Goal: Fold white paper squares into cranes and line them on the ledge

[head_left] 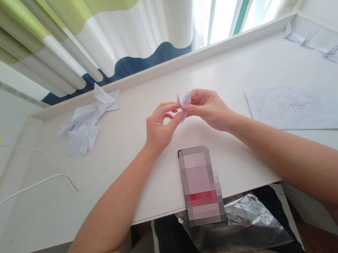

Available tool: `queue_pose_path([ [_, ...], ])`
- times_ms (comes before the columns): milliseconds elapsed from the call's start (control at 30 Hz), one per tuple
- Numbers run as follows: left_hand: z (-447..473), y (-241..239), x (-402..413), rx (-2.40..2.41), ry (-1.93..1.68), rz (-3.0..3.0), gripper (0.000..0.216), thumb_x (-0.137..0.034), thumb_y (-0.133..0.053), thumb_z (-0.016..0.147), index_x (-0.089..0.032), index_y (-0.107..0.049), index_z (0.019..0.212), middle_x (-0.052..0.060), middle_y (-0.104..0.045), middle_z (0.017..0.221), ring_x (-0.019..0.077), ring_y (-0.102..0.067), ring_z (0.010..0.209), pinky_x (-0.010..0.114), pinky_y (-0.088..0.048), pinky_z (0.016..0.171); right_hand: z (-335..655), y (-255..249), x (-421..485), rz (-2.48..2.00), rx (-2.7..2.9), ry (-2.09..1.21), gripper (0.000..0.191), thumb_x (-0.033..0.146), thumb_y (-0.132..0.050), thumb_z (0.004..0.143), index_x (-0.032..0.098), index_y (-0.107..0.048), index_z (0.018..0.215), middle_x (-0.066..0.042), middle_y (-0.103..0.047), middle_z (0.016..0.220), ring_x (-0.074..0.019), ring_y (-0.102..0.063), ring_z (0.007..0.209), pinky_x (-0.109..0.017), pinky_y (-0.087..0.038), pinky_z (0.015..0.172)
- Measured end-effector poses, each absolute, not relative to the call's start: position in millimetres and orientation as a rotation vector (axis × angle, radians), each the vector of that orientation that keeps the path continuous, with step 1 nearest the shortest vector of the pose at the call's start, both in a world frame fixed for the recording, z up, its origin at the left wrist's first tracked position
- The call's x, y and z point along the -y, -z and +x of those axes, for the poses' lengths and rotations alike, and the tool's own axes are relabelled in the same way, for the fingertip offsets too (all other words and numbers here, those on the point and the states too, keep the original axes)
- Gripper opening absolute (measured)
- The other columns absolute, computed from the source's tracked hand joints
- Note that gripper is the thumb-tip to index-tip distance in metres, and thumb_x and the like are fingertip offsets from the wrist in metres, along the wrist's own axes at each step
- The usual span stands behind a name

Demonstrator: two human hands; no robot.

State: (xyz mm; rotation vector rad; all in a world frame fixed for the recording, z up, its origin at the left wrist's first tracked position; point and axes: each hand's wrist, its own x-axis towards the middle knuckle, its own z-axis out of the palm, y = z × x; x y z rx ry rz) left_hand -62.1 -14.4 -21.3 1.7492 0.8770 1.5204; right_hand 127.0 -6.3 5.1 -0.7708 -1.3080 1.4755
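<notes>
A small folded white paper piece (185, 98), with pointed flaps like an origami crane, is held up over the middle of the white desk. My right hand (210, 108) pinches its right side between thumb and fingers. From the other side, my left hand (162, 124) has its thumb and fingertips closed on the paper's left edge. Part of the paper is hidden behind the fingers. Below the hands, a phone (198, 182) with a blurred-out screen lies at the desk's front edge.
Crumpled and folded white papers (82, 124) lie at the left back. Several folded paper cranes (307, 39) line the right back edge. A written sheet (299, 108) rests at right. A white cable (35, 185) crosses the left. Clear plastic (252, 225) covers the lap.
</notes>
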Motion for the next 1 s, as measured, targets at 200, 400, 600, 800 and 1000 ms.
queue_pose_path([
  [200, -59.3, 23.0, 14.3, -0.882, -1.558, 1.656, 0.018, -0.040, -0.093, 0.085, -0.027, -0.083, 0.094, 0.002, -0.082, 0.099, 0.0138, -0.075, 0.086, 0.029, -0.060, 0.073, 130.0, -4.2, 4.7, -0.791, 1.329, -1.489, 0.043, 0.056, -0.102, 0.070, 0.023, -0.076, 0.081, -0.001, -0.080, 0.087, -0.0182, -0.075, 0.082, -0.041, -0.067, 0.083],
  [400, -62.4, 23.7, 12.8, -0.904, -1.517, 1.590, 0.021, -0.043, -0.089, 0.089, -0.024, -0.083, 0.097, 0.004, -0.083, 0.103, 0.0184, -0.079, 0.099, 0.035, -0.066, 0.085, 130.7, -4.4, 4.7, -0.826, 1.347, -1.427, 0.037, 0.058, -0.096, 0.078, 0.025, -0.083, 0.090, -0.002, -0.082, 0.093, -0.0193, -0.076, 0.090, -0.041, -0.067, 0.087],
  [600, -60.7, 26.5, 13.3, -0.922, -1.554, 1.608, 0.017, -0.039, -0.087, 0.091, -0.026, -0.081, 0.099, 0.003, -0.083, 0.105, 0.0185, -0.078, 0.102, 0.035, -0.066, 0.085, 127.2, -5.7, 7.6, -0.822, 1.391, -1.373, 0.040, 0.062, -0.095, 0.076, 0.026, -0.083, 0.089, -0.003, -0.082, 0.094, -0.0202, -0.075, 0.091, -0.042, -0.067, 0.086],
  [800, -58.2, 23.7, 17.3, -0.963, -1.599, 1.592, 0.020, -0.036, -0.091, 0.087, -0.026, -0.080, 0.100, 0.003, -0.083, 0.107, 0.0178, -0.078, 0.103, 0.033, -0.064, 0.085, 124.6, -2.9, 7.2, -0.752, 1.398, -1.297, 0.036, 0.059, -0.096, 0.076, 0.027, -0.084, 0.089, -0.002, -0.082, 0.093, -0.0178, -0.071, 0.085, -0.041, -0.065, 0.084],
  [1000, -60.0, 25.2, 14.6, -0.940, -1.620, 1.651, 0.016, -0.040, -0.089, 0.090, -0.027, -0.082, 0.095, 0.003, -0.081, 0.105, 0.0169, -0.077, 0.099, 0.034, -0.063, 0.083, 123.5, -1.8, 6.3, -0.779, 1.404, -1.290, 0.035, 0.057, -0.096, 0.076, 0.028, -0.084, 0.088, -0.001, -0.081, 0.090, -0.0176, -0.071, 0.082, -0.041, -0.065, 0.082],
])
